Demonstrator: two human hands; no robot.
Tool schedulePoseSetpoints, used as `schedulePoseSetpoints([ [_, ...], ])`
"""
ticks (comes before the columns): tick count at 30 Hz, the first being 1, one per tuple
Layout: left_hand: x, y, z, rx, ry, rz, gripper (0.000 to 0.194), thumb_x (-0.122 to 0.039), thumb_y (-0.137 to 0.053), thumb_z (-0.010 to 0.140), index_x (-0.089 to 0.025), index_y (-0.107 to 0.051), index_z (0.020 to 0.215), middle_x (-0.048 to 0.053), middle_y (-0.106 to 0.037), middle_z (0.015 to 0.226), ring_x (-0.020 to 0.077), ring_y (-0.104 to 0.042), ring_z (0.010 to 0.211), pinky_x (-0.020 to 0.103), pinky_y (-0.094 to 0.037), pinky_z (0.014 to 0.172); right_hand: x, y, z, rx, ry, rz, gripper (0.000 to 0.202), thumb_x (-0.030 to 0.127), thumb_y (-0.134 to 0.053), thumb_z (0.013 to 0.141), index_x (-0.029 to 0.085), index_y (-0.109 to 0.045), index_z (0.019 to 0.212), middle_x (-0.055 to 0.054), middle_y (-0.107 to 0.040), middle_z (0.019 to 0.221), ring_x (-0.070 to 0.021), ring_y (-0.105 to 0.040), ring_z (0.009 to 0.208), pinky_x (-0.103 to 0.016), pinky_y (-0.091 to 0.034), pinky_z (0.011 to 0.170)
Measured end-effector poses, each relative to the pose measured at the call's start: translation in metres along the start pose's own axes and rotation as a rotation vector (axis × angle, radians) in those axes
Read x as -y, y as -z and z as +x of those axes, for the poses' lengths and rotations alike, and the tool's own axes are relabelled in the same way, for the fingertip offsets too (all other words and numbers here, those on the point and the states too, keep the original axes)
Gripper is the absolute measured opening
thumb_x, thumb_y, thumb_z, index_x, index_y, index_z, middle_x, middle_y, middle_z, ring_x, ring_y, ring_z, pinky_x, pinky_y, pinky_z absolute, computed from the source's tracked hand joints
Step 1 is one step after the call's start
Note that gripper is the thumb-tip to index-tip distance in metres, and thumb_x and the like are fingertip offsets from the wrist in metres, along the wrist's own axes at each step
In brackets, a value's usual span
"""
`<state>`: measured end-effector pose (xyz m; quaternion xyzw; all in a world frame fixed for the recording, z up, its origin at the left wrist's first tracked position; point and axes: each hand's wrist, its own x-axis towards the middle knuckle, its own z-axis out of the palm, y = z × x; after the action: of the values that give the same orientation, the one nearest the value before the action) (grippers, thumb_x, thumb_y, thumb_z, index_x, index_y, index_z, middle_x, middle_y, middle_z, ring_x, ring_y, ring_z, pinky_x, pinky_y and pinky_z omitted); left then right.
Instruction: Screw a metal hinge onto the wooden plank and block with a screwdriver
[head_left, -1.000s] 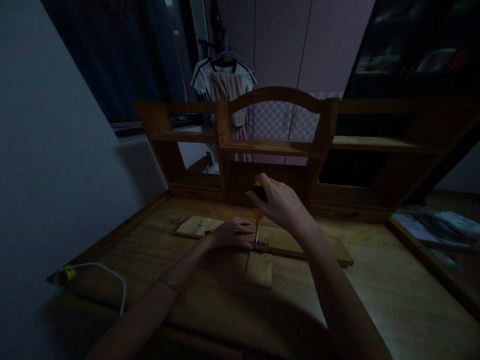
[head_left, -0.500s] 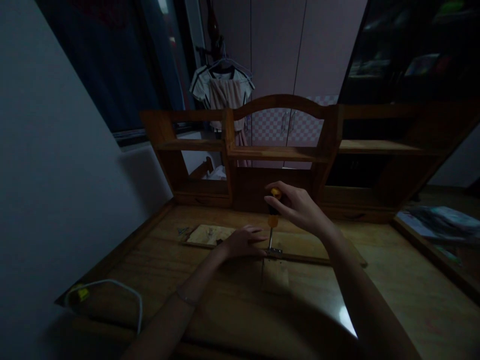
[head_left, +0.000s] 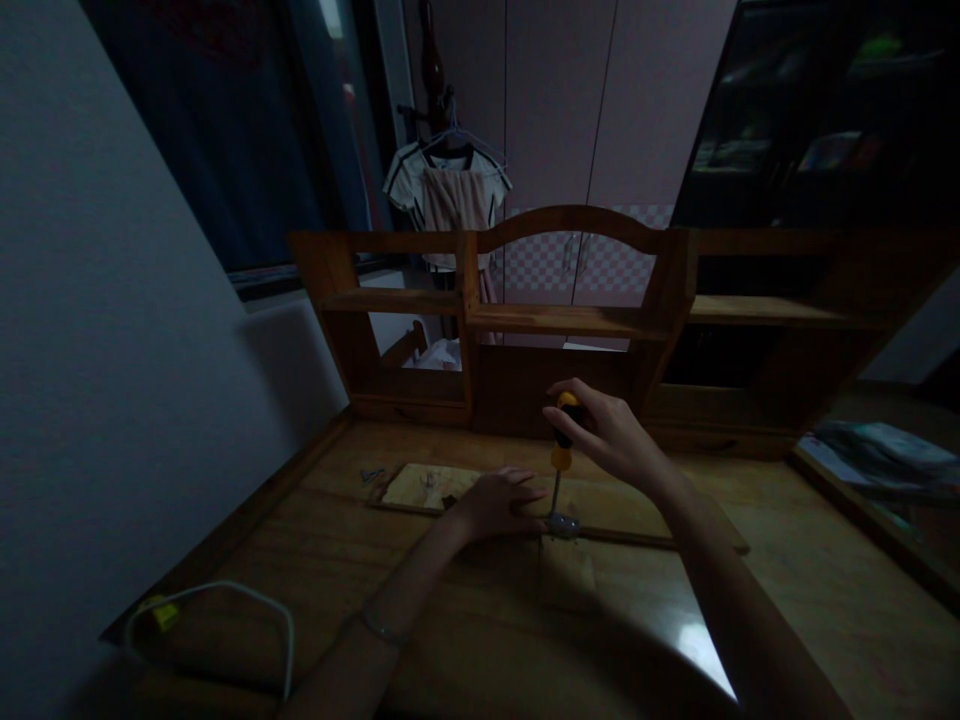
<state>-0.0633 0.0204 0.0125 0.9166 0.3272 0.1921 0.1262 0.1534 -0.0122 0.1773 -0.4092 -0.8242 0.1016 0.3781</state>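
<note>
Your right hand (head_left: 611, 435) has its fingers closed around the yellow-and-black handle of a screwdriver (head_left: 561, 455), held upright with its tip on a small metal fitting (head_left: 562, 524) at the near edge of a flat wooden board (head_left: 600, 505). The board lies toward the back of the surface (head_left: 750, 600), near the shelf unit (head_left: 562, 310). Your left hand (head_left: 499, 503) rests flat on the board just beside the fitting, fingers extended and gripping nothing. A white cable (head_left: 217, 610) loops at the surface's left edge.
</note>
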Motion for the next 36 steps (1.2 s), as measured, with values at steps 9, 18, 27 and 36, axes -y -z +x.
schedulePoseSetpoints([
  [9, 0.007, -0.007, -0.001, -0.028, 0.001, 0.031, 0.065, -0.067, -0.067, 0.079, -0.028, -0.064, 0.131, 0.009, -0.055, 0.144, 0.0300, -0.053, 0.131, 0.042, -0.042, 0.111, 0.000, 0.004, -0.003, 0.082, 0.007, 0.036, 0.032, 0.042, -0.055, 0.095, 0.024, -0.054, 0.121, 0.002, -0.062, 0.084, -0.0127, -0.057, 0.068, -0.024, -0.039, 0.064],
  [18, 0.008, -0.006, -0.001, -0.031, -0.004, 0.013, 0.063, -0.065, -0.066, 0.081, -0.029, -0.063, 0.133, 0.009, -0.055, 0.144, 0.0283, -0.053, 0.132, 0.041, -0.041, 0.111, 0.001, 0.015, -0.003, -0.108, 0.081, -0.011, 0.029, 0.040, -0.056, 0.094, 0.021, -0.055, 0.116, 0.002, -0.060, 0.079, -0.0129, -0.058, 0.066, -0.024, -0.041, 0.065],
  [27, 0.014, 0.018, -0.006, -0.076, 0.047, -0.084, 0.077, -0.062, -0.074, 0.075, -0.029, -0.054, 0.142, 0.009, -0.047, 0.152, 0.0276, -0.045, 0.139, 0.041, -0.037, 0.115, 0.011, 0.056, -0.013, -0.422, 0.037, -0.096, 0.033, 0.044, -0.061, 0.090, 0.021, -0.059, 0.114, -0.002, -0.067, 0.087, -0.0166, -0.062, 0.071, -0.027, -0.044, 0.063],
  [36, 0.109, 0.133, -0.126, -0.353, 0.927, 0.308, 0.033, -0.025, -0.048, 0.090, -0.013, -0.066, 0.114, 0.011, -0.071, 0.106, 0.0238, -0.064, 0.099, 0.033, -0.048, 0.089, 0.005, 0.088, -0.023, -0.639, 0.029, -0.208, 0.027, 0.039, -0.065, 0.089, 0.021, -0.063, 0.109, -0.003, -0.070, 0.095, -0.0161, -0.064, 0.077, -0.028, -0.046, 0.071],
])
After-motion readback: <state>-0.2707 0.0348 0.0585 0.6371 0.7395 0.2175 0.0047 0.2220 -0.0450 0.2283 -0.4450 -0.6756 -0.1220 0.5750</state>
